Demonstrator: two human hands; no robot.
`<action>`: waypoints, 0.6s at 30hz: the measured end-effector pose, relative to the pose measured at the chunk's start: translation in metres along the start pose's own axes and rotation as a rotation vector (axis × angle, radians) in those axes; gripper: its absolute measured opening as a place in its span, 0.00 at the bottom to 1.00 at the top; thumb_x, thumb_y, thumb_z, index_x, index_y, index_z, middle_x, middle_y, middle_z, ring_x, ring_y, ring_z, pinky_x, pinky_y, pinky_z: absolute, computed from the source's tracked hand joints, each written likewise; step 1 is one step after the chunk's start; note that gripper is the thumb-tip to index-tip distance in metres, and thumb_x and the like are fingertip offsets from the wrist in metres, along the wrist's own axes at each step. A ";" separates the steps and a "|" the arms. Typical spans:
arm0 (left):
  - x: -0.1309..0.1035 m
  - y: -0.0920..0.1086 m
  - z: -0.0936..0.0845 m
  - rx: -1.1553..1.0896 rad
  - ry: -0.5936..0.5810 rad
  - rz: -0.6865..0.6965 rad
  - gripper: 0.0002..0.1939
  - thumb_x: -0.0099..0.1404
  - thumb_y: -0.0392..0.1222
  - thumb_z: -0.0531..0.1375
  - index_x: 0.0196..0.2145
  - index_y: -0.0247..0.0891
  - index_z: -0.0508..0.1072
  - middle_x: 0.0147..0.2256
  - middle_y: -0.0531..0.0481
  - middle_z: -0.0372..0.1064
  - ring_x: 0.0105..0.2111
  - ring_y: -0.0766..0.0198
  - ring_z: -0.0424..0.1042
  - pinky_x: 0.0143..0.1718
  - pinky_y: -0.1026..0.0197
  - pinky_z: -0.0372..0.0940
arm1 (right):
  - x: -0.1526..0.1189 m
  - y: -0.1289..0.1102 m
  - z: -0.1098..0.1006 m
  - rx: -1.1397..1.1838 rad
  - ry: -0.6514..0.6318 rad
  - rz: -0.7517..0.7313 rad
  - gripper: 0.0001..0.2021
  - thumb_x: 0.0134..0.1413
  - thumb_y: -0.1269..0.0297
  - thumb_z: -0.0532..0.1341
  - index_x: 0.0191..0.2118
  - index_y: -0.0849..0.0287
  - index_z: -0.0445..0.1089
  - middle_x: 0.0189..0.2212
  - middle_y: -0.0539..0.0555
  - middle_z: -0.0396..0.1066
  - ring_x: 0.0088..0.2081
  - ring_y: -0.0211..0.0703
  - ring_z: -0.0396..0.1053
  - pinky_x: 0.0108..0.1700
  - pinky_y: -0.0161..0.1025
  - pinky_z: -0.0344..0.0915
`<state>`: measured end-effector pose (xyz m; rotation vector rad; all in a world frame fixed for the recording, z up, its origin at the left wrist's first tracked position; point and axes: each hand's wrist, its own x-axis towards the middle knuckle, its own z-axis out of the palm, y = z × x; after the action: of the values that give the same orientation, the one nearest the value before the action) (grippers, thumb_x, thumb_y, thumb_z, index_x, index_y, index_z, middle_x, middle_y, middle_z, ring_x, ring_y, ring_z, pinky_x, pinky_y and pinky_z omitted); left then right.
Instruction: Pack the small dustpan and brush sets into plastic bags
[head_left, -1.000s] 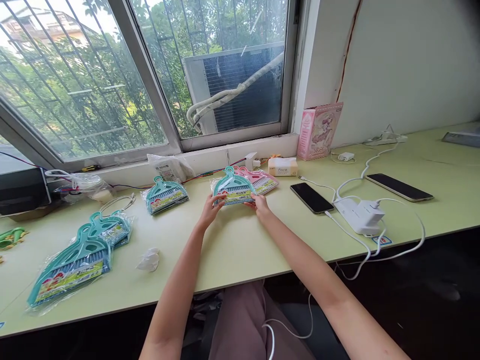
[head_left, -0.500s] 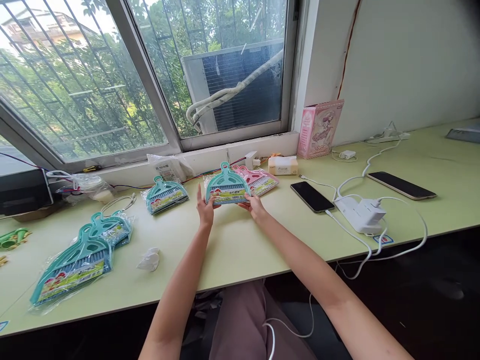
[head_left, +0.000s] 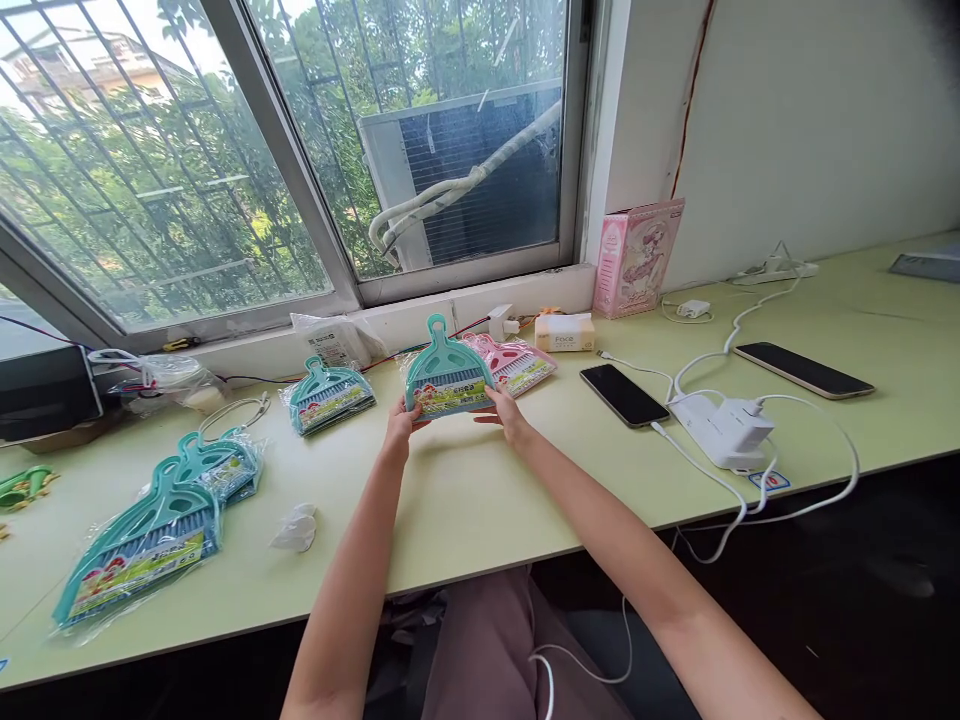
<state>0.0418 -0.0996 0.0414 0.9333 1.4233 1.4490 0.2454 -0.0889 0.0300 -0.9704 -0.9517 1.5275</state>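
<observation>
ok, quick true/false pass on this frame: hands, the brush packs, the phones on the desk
1. Both hands hold the teal brush pack. True: the left hand grips its left edge, the right hand its right edge.
2. The held pack lies flat on the desk. False: it is lifted and tilted up toward the camera.
3. A pink brush pack lies just behind the held one. True.
4. One phone lies on the desk. False: there are two; a second phone lies farther right.
5. The pink box lies flat near the desk's front edge. False: it stands upright at the wall by the window.
</observation>
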 end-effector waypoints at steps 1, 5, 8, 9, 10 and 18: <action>-0.001 -0.001 0.002 0.024 0.015 0.016 0.15 0.50 0.32 0.64 0.38 0.35 0.71 0.31 0.49 0.74 0.29 0.62 0.75 0.31 0.61 0.71 | 0.002 0.000 -0.002 -0.071 0.003 -0.043 0.10 0.59 0.61 0.59 0.46 0.55 0.67 0.46 0.54 0.73 0.35 0.40 0.75 0.27 0.35 0.74; -0.011 -0.008 0.016 0.075 0.021 0.094 0.16 0.53 0.40 0.65 0.39 0.36 0.68 0.36 0.46 0.73 0.35 0.59 0.75 0.27 0.64 0.68 | 0.012 0.004 -0.010 -0.306 0.078 -0.210 0.22 0.40 0.63 0.71 0.45 0.58 0.69 0.40 0.54 0.75 0.37 0.43 0.73 0.25 0.33 0.72; -0.020 -0.012 0.023 0.151 0.004 0.158 0.25 0.51 0.50 0.68 0.43 0.37 0.67 0.39 0.44 0.73 0.33 0.59 0.76 0.24 0.65 0.68 | 0.018 0.010 -0.013 -0.349 0.122 -0.252 0.23 0.37 0.64 0.71 0.44 0.59 0.70 0.38 0.54 0.75 0.35 0.43 0.73 0.27 0.36 0.73; -0.021 -0.013 0.024 0.186 0.002 0.188 0.28 0.49 0.51 0.70 0.43 0.37 0.66 0.39 0.44 0.73 0.32 0.59 0.76 0.23 0.65 0.68 | 0.019 0.012 -0.013 -0.346 0.127 -0.266 0.23 0.38 0.63 0.71 0.44 0.58 0.70 0.38 0.54 0.76 0.35 0.44 0.73 0.29 0.37 0.74; -0.021 -0.014 0.023 0.213 0.005 0.220 0.31 0.46 0.51 0.72 0.43 0.36 0.66 0.38 0.44 0.73 0.30 0.60 0.76 0.23 0.64 0.69 | 0.019 0.014 -0.012 -0.338 0.127 -0.282 0.22 0.39 0.63 0.70 0.44 0.58 0.70 0.38 0.53 0.76 0.36 0.44 0.74 0.30 0.38 0.74; -0.021 -0.015 0.021 0.167 0.061 0.342 0.24 0.51 0.53 0.68 0.39 0.36 0.68 0.34 0.48 0.70 0.21 0.66 0.71 0.14 0.64 0.67 | 0.021 0.020 -0.009 -0.255 0.080 -0.316 0.18 0.48 0.55 0.63 0.44 0.57 0.71 0.38 0.54 0.76 0.37 0.47 0.74 0.33 0.41 0.75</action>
<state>0.0696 -0.1129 0.0287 1.2979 1.4992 1.6345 0.2439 -0.0702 0.0064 -0.9965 -1.1996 1.1144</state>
